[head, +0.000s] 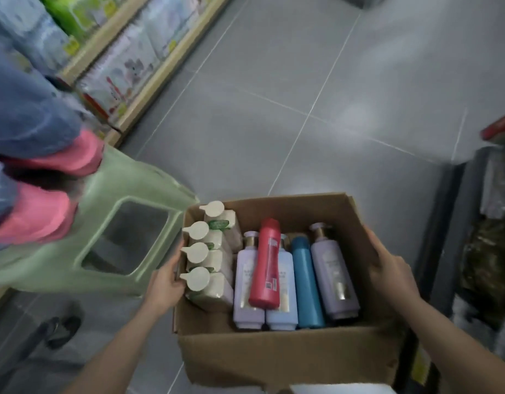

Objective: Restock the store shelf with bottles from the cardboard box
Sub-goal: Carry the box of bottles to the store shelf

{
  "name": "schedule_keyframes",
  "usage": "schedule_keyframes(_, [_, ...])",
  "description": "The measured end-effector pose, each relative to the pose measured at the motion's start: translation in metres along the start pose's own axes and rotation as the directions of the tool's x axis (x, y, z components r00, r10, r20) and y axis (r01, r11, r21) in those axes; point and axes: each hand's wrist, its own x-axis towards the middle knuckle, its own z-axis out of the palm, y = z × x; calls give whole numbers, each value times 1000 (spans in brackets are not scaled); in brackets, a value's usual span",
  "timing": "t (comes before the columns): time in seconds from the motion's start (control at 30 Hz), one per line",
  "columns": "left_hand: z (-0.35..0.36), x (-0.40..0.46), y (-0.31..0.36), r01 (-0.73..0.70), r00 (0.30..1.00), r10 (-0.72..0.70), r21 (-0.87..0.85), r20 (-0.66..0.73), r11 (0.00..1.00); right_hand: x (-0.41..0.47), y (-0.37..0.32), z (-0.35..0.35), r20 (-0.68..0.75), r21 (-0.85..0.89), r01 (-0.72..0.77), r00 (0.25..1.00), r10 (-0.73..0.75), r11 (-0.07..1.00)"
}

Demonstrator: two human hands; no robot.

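An open cardboard box (274, 356) is held over the grey floor. My left hand (166, 282) grips its left wall and my right hand (390, 268) grips its right wall. Inside, several cream pump bottles (214, 288) stand in a row along the left side. Pale lilac bottles (245, 280) lie flat beside them, with a red bottle (265, 263) lying on top. A blue bottle (305, 282) and another lilac bottle (334, 271) lie to the right. The store shelf (149, 69) runs along the upper left, filled with packaged goods.
A green plastic stool (149, 200) stands just left of the box, with another person in jeans and pink shoes (46, 220) standing on it. A dark shelf unit (484, 251) with goods is at the right. Grey tiled floor (302, 95) stretches ahead.
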Motion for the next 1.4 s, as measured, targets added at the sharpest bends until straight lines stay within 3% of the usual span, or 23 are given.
schedule_keyframes(0.1, [2, 51, 47, 23, 997, -19, -41, 79, 999, 51, 2, -29, -27, -13, -15, 1000, 14, 1000])
schedule_keyframes(0.3, [-2, 154, 139, -45, 998, 42, 80, 40, 996, 154, -22, -86, -75, -59, -65, 995, 61, 996])
schedule_keyframes(0.57, [-33, 332, 243, -31, 997, 20, 161, 72, 986, 320, -77, -154, -52, -96, -145, 989, 140, 985])
schedule_keyframes(1.07, [-92, 629, 471, -22, 999, 31, 216, -42, 976, 685, -174, -326, -74, -77, 35, 996, -40, 996])
schedule_keyframes(1.4, [-118, 803, 611, 55, 995, -45, 111, -89, 992, 910, -245, -437, 8, -89, 99, 995, -98, 991])
